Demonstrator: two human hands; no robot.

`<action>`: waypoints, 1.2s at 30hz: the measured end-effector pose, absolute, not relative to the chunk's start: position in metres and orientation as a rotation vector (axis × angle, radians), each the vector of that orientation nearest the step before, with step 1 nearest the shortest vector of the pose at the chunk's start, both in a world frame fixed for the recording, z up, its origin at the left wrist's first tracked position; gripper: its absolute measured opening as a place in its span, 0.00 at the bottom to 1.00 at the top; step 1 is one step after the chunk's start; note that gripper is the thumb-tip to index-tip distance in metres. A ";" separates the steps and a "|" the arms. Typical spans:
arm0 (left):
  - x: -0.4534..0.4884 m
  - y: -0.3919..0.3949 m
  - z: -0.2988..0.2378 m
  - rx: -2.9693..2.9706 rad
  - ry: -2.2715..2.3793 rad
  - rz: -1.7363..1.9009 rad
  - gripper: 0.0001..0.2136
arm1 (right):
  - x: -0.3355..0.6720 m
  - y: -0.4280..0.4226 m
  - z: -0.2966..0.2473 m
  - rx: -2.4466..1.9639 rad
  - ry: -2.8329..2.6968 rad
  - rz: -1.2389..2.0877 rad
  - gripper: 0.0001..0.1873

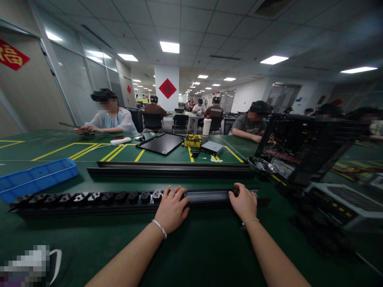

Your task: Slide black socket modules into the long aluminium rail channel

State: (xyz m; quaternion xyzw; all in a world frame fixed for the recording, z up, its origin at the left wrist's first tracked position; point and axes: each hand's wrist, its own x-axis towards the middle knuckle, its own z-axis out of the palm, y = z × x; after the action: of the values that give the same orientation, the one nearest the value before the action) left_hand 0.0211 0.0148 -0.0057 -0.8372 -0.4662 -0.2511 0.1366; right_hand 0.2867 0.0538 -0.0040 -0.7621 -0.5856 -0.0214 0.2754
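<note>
A long black channel [209, 204] lies across the green table in front of me. Along its left part stands a row of several black power adapters [107, 198], some with pale pin faces turned up. My left hand [172, 209] is closed over the right end of that row, fingers on top and thumb at the near side; the adapter under it is mostly hidden. My right hand [244, 202] pinches a small black part [236, 192] near the channel's right end. Between the hands shows a smooth grey-black stretch of channel.
Behind lies a second black channel [170, 171]. A blue tray [38, 177] is at left. To the right stand a metal bowl [262, 164], an open computer case [302, 147] and a power supply unit [350, 205]. A flat black panel [163, 143] lies farther back; people sit around the table.
</note>
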 end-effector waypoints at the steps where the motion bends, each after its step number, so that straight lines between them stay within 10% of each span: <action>1: 0.021 0.015 -0.005 -2.425 -1.348 -0.728 0.09 | 0.287 0.054 -0.004 -2.047 -1.574 -0.057 0.20; 36: 0.021 0.015 -0.006 -2.420 -1.346 -0.733 0.09 | 0.287 0.055 -0.003 -2.063 -1.571 -0.081 0.20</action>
State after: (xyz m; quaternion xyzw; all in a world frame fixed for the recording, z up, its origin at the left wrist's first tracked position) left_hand 0.0207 0.0151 -0.0059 -0.8367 -0.4654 -0.2534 0.1379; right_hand 0.2875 0.0550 -0.0030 -0.7656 -0.5831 -0.0301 0.2703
